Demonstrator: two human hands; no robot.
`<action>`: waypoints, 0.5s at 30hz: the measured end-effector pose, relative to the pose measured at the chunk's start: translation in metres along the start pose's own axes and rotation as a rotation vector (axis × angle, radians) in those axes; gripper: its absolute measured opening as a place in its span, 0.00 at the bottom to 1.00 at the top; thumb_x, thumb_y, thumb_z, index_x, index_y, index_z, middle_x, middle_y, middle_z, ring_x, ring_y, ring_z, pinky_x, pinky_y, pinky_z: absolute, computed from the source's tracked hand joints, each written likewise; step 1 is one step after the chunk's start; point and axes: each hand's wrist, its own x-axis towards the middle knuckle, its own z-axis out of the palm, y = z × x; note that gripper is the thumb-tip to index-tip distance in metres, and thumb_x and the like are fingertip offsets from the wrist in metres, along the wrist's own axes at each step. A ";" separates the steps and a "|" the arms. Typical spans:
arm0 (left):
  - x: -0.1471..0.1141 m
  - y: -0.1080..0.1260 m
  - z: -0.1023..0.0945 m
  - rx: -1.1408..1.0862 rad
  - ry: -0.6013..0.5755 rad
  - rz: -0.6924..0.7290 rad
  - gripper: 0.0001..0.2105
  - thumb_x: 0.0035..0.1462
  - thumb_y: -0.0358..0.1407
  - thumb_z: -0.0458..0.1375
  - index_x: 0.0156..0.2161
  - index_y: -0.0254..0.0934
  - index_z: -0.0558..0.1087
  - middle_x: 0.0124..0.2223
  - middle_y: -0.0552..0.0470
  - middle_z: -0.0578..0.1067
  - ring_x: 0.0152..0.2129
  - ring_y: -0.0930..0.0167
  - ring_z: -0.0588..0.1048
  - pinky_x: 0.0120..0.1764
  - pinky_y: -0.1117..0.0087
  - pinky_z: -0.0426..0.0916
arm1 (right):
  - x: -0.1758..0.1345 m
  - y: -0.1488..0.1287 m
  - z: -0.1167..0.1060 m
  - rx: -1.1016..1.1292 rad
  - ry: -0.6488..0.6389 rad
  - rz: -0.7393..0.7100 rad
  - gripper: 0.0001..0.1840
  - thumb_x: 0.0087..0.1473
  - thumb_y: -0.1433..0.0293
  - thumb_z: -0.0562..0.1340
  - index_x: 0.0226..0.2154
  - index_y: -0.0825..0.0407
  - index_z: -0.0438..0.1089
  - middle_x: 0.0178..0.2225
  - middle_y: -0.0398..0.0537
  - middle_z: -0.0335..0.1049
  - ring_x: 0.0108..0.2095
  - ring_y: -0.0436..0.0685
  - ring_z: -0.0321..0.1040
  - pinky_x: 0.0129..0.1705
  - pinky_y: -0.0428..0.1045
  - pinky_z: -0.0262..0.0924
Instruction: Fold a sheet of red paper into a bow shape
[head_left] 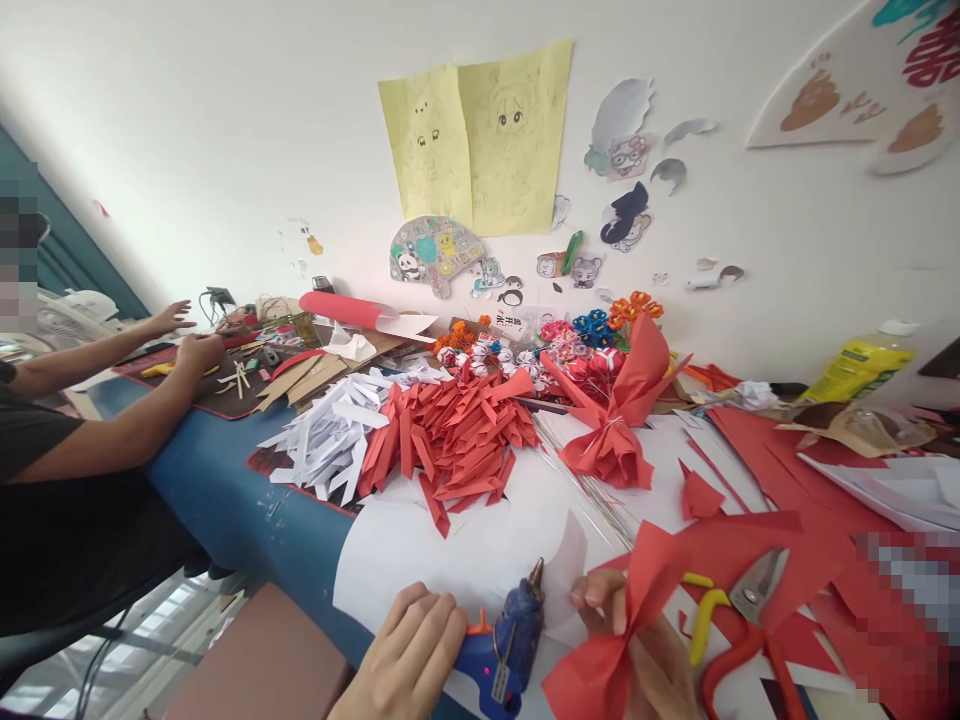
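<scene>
My left hand (pixel 411 652) is closed around the handle of a blue glue gun (pixel 517 640). Its metal nozzle points up and its orange trigger sits beside my fingers. My right hand (pixel 652 650) holds a piece of red paper (pixel 651 580), pinched at the middle so it flares out above and below; some fingers are hidden behind it. White paper (pixel 420 560) lies under the glue gun. Right of my right hand are scissors (pixel 759 590) with red handles and a yellow-handled tool (pixel 703 625).
Heaps of folded red strips (pixel 457 440) and white strips (pixel 330 430) cover the middle. A gathered red paper flower (pixel 611 430) lies near thin wires (pixel 589 490). Red sheets (pixel 795 480) and a yellow bottle (pixel 859 365) are at right. Another person's hands (pixel 199 350) work at left.
</scene>
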 end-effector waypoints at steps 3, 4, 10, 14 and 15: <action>0.001 0.001 0.000 -0.005 0.018 0.006 0.18 0.70 0.24 0.41 0.49 0.28 0.73 0.40 0.41 0.79 0.41 0.65 0.76 0.49 0.58 0.68 | -0.001 0.000 -0.001 -0.014 0.000 -0.004 0.08 0.61 0.65 0.62 0.34 0.50 0.75 0.36 0.51 0.70 0.40 0.58 0.73 0.48 0.52 0.72; 0.002 0.001 0.000 -0.006 0.021 0.006 0.17 0.70 0.23 0.41 0.49 0.28 0.74 0.40 0.41 0.79 0.40 0.65 0.76 0.49 0.58 0.68 | -0.001 0.001 -0.002 -0.014 0.002 -0.009 0.08 0.61 0.65 0.61 0.34 0.50 0.75 0.36 0.51 0.70 0.40 0.58 0.73 0.48 0.52 0.72; 0.006 0.003 -0.003 -0.006 0.016 -0.011 0.16 0.70 0.23 0.43 0.48 0.28 0.74 0.40 0.43 0.79 0.39 0.66 0.75 0.50 0.58 0.66 | -0.002 0.002 -0.004 -0.033 0.019 0.017 0.09 0.60 0.65 0.62 0.32 0.50 0.75 0.35 0.51 0.70 0.40 0.59 0.73 0.48 0.54 0.72; 0.007 0.003 -0.005 -0.002 0.032 -0.001 0.16 0.70 0.24 0.43 0.48 0.28 0.73 0.39 0.43 0.79 0.39 0.66 0.75 0.50 0.58 0.66 | -0.002 0.003 -0.005 -0.009 0.026 0.011 0.08 0.59 0.65 0.63 0.30 0.50 0.74 0.35 0.50 0.71 0.39 0.59 0.73 0.46 0.54 0.73; 0.007 0.003 -0.005 -0.004 0.036 0.000 0.16 0.70 0.24 0.43 0.48 0.27 0.73 0.39 0.43 0.79 0.39 0.66 0.75 0.50 0.58 0.66 | -0.002 0.003 -0.005 -0.016 0.024 0.008 0.08 0.59 0.64 0.63 0.31 0.49 0.75 0.35 0.50 0.71 0.39 0.59 0.73 0.46 0.54 0.73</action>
